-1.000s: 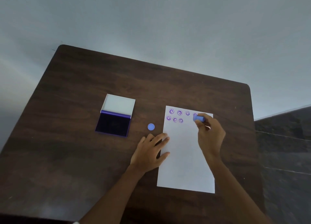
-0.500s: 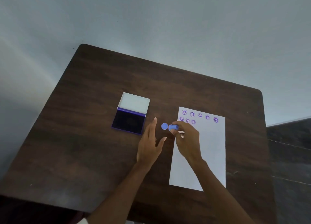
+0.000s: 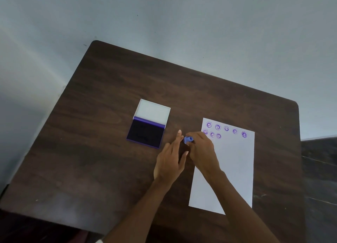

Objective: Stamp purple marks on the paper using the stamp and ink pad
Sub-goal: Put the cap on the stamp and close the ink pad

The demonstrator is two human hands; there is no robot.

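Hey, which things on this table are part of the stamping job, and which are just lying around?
Job: stamp held in the right hand, open ink pad, paper with purple marks.
Lying about: nothing else shows on the table.

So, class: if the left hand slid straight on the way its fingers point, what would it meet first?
Probably bare table: the left hand points up-right, passing between the ink pad and the stamp in the right hand. Depth is unclear.
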